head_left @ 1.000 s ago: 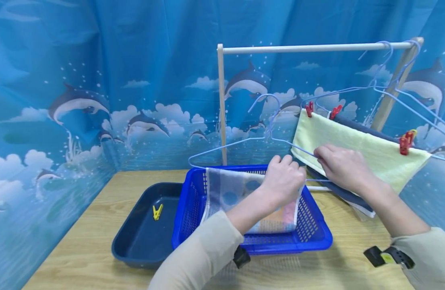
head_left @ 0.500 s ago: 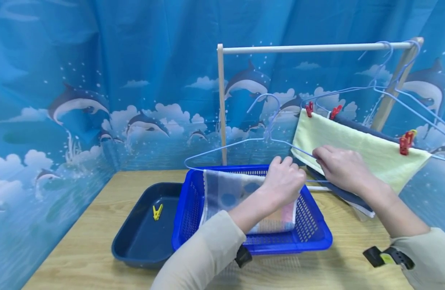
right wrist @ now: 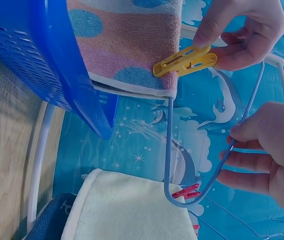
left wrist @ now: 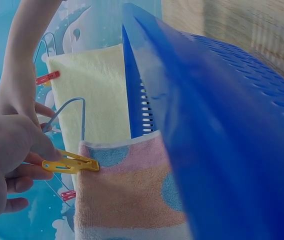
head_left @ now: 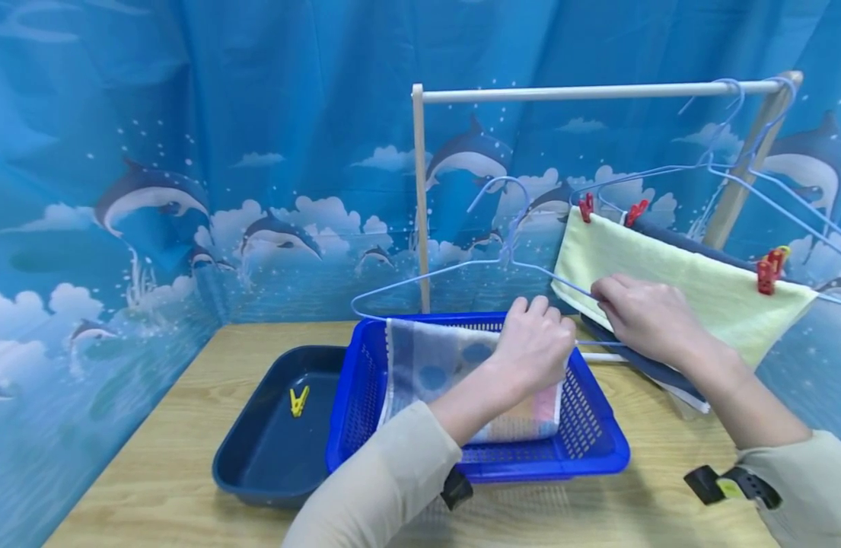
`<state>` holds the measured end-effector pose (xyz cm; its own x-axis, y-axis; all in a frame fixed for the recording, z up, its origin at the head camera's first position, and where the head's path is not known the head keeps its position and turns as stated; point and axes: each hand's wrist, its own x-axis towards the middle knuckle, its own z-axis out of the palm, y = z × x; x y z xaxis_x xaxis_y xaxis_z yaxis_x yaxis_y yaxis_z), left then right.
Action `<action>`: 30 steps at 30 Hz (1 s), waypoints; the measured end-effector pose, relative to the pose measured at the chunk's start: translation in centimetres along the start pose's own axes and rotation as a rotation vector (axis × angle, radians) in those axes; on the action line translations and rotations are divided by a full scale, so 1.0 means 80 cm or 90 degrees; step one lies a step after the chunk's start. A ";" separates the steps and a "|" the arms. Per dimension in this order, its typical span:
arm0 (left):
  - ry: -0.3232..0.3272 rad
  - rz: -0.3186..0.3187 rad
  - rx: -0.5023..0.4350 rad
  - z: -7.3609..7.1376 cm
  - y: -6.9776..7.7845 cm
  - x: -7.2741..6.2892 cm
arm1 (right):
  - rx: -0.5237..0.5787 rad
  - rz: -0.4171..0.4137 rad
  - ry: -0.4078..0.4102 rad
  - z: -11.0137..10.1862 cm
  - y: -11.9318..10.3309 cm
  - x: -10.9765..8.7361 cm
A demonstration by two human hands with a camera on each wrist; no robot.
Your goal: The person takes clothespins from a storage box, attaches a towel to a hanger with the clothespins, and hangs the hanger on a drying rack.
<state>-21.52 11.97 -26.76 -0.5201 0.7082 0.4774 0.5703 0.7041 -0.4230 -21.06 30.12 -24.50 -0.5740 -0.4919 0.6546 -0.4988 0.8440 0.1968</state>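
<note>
A towel (head_left: pixel 427 358) with blue dots over grey, orange and pink hangs folded over the lower bar of a light-blue wire hanger (head_left: pixel 454 266). My left hand (head_left: pixel 538 342) pinches a yellow clothespin (left wrist: pixel 71 164) between thumb and fingers. The clothespin's tips sit on the towel's upper corner, as the right wrist view also shows. My right hand (head_left: pixel 642 312) holds the hanger's right arm, its fingers around the wire (right wrist: pixel 227 152). Below the towel stands a blue perforated basket (head_left: pixel 475 470), and the towel's lower part hangs within its rim.
Behind, a wooden rack (head_left: pixel 564 93) carries two hangers at its right end. A pale yellow towel (head_left: pixel 673 266) and a dark towel hang there with red clothespins (head_left: pixel 766 275). Left of the basket, a dark tray (head_left: pixel 269 449) holds one yellow clothespin (head_left: pixel 297 401).
The held hanger and its dotted towel have shifted slightly left, and the hanger's left end sits a touch farther out. Both hands keep nearly the same places and grips.
</note>
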 end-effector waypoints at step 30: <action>-0.068 -0.006 -0.017 -0.028 -0.012 -0.011 | 0.005 0.017 -0.007 -0.001 0.001 -0.001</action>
<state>-20.19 10.57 -25.04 -0.5902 0.7036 0.3957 0.5806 0.7106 -0.3974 -21.01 30.23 -24.45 -0.5940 -0.4711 0.6521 -0.4881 0.8554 0.1733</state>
